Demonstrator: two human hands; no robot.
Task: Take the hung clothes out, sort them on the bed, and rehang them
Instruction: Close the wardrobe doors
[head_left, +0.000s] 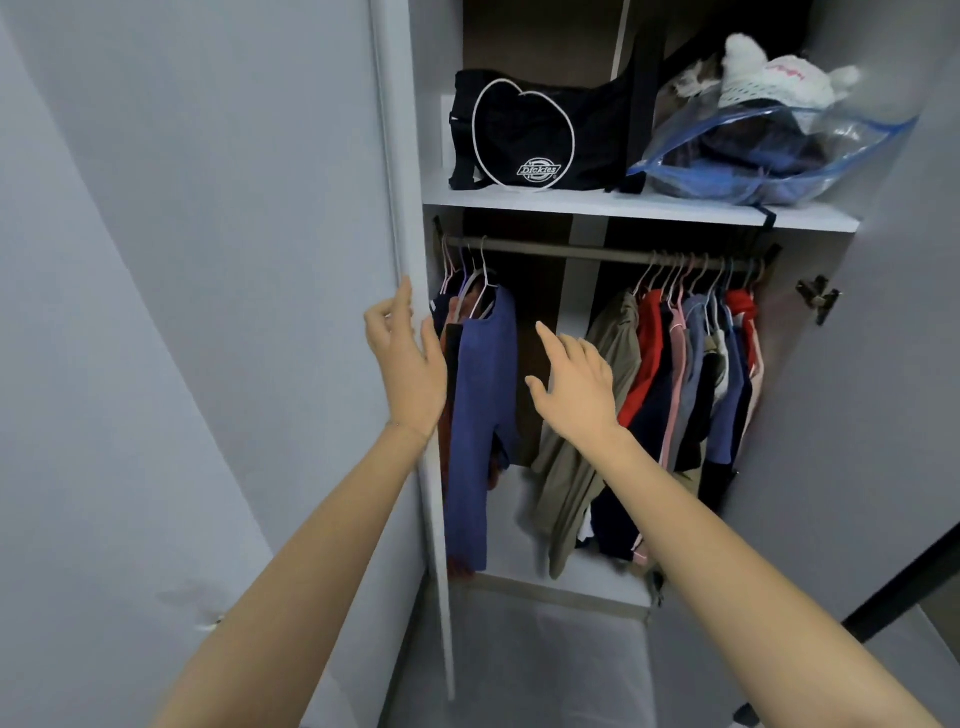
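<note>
An open wardrobe holds clothes on hangers along a dark rail (597, 253). At the rail's left end hangs a small group led by a long blue garment (480, 405). A denser group hangs at the right: an olive piece (597, 415), red, pink, grey and blue tops (696, 374). My left hand (408, 358) is raised with loose fingers at the edge of the left door (410, 218), just beside the blue garment. Raised in the gap between the two groups, my right hand (574, 389) has spread fingers and holds nothing.
The shelf (571, 202) above the rail carries a black bag (524, 135) and a clear zip bag of clothes (769, 156) with a white hat on top. The left door (208, 312) stands open beside me; the right door (883, 364) is open too.
</note>
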